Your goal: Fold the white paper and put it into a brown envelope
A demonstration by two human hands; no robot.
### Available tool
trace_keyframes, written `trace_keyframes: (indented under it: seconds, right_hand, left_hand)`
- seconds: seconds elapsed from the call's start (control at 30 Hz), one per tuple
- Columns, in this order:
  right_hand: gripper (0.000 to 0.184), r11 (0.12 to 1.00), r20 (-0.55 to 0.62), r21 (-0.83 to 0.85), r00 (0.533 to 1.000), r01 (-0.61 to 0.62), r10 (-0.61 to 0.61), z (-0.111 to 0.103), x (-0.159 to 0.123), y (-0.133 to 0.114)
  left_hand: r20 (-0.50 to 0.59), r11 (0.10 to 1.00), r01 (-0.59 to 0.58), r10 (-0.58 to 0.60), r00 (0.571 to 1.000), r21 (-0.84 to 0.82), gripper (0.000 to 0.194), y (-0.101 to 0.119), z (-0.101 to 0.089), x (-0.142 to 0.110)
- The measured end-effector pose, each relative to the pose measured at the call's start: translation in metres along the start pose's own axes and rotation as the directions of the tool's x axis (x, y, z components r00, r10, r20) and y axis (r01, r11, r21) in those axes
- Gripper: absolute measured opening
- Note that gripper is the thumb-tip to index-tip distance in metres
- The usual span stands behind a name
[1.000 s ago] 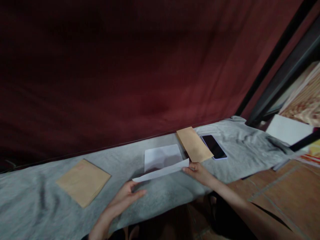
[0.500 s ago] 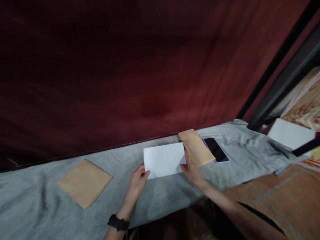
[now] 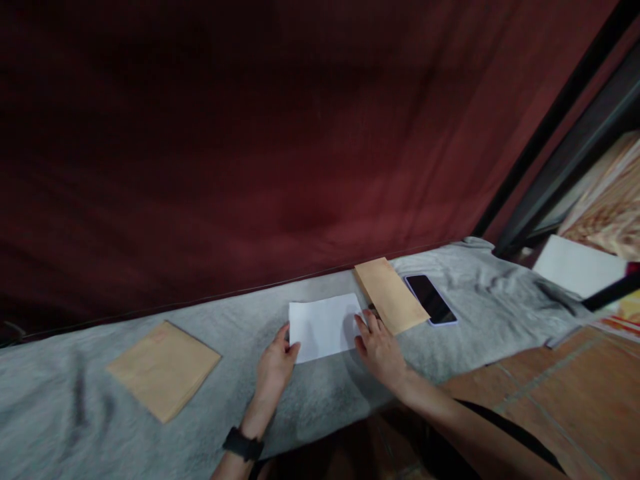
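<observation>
A folded white sheet of paper lies low over the grey cloth. My left hand pinches its left edge, with the thumb on top and the fingers behind. At the right edge, my right hand has its thumb and fingertips closed on the paper. Part of that edge is hidden under the fingers. Just beyond my right hand, a brown envelope lies slantwise on the cloth. To the left rests a stack of brown envelopes, apart from my left hand.
A phone with a pale purple case sits right of the single envelope. Grey cloth covers the long surface, with a dark red curtain behind it. Dark poles and a tiled floor show at right.
The paper has come down slightly, and its right edge has drawn inward. My right hand has shifted from gripping the side to having its fingers over the paper's right edge.
</observation>
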State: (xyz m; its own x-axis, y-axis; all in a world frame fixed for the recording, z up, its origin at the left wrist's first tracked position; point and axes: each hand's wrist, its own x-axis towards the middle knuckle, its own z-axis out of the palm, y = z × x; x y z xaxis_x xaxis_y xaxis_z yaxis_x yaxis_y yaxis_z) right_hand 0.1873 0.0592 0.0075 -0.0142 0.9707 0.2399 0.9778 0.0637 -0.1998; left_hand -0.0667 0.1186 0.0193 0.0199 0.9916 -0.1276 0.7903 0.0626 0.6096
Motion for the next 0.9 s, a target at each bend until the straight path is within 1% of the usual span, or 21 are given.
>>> trace_keyframes:
  seconds: [0.07,0.17,0.23,0.3,0.37,0.43,0.53,0.57,0.63,0.67,0.7,0.73,0.77,0.8,0.83,0.87,0.9]
  right_hand:
    - [0.051,0.998,-0.003,0.022,0.999,0.053,-0.053,0.000,0.000,-0.002]
    - [0.048,0.981,-0.015,0.093,0.985,0.172,-0.171,0.002,0.003,-0.007]
    - [0.047,0.960,-0.025,0.131,0.969,0.246,-0.245,0.005,0.005,-0.011]
    - [0.048,0.944,-0.029,0.147,0.956,0.294,-0.293,0.009,0.006,-0.015]
    - [0.049,0.942,-0.025,0.144,0.952,0.304,-0.304,0.014,0.007,-0.018]
    - [0.049,0.953,-0.010,0.122,0.960,0.279,-0.280,0.019,0.006,-0.018]
    - [0.048,0.968,0.010,0.088,0.971,0.235,-0.237,0.025,0.004,-0.018]
    - [0.049,0.970,0.014,0.083,0.973,0.230,-0.232,0.026,0.004,-0.017]
    - [0.049,0.970,0.016,0.077,0.973,0.230,-0.232,0.027,0.003,-0.017]
    - [0.050,0.971,0.016,0.075,0.973,0.229,-0.231,0.028,0.003,-0.018]
    - [0.050,0.971,0.014,0.073,0.973,0.228,-0.230,0.027,0.003,-0.018]
    - [0.050,0.972,0.010,0.071,0.974,0.226,-0.227,0.027,0.003,-0.019]
    - [0.050,0.972,0.006,0.067,0.974,0.224,-0.225,0.027,0.003,-0.019]
    - [0.049,0.972,0.002,0.063,0.974,0.226,-0.226,0.028,0.003,-0.020]
    - [0.049,0.972,-0.002,0.059,0.973,0.229,-0.229,0.028,0.003,-0.020]
    - [0.049,0.971,-0.005,0.054,0.972,0.234,-0.234,0.029,0.003,-0.020]
    - [0.048,0.970,-0.009,0.048,0.971,0.238,-0.238,0.031,0.003,-0.020]
  left_hand:
    - [0.013,0.999,0.011,-0.012,1.000,0.048,0.055,0.002,0.000,0.000]
    - [0.031,0.996,0.017,-0.020,0.999,0.090,0.055,0.004,0.000,0.001]
    - [0.034,0.996,0.020,-0.023,0.999,0.083,0.055,0.005,0.000,0.002]
    - [0.040,0.999,0.015,-0.017,0.999,0.044,0.054,0.004,0.000,0.004]
    - [0.045,1.000,0.010,-0.011,0.999,0.009,0.054,0.003,0.000,0.006]
    - [0.041,1.000,0.008,-0.008,0.999,0.008,0.055,0.002,-0.001,0.006]
    - [0.039,0.996,0.003,-0.007,0.999,0.090,0.055,0.004,-0.002,0.002]
    - [0.019,0.991,-0.009,0.006,1.000,0.136,0.055,0.006,-0.003,0.000]
    - [-0.079,0.967,-0.059,0.080,0.994,0.246,0.052,0.013,0.000,-0.005]
    - [-0.136,0.949,-0.105,0.152,0.979,0.298,0.051,0.017,0.003,-0.007]
    - [-0.173,0.923,-0.173,0.243,0.955,0.343,0.051,0.021,0.008,-0.009]
    - [-0.181,0.891,-0.252,0.337,0.924,0.377,0.051,0.025,0.015,-0.011]
    - [-0.154,0.854,-0.339,0.425,0.892,0.395,0.052,0.028,0.023,-0.012]
    - [-0.103,0.811,-0.424,0.500,0.860,0.403,0.052,0.031,0.032,-0.012]
    - [-0.053,0.775,-0.481,0.547,0.836,0.409,0.052,0.033,0.042,-0.012]
    - [-0.010,0.749,-0.513,0.569,0.823,0.419,0.053,0.034,0.050,-0.012]
    - [0.019,0.736,-0.521,0.570,0.821,0.432,0.054,0.035,0.057,-0.011]
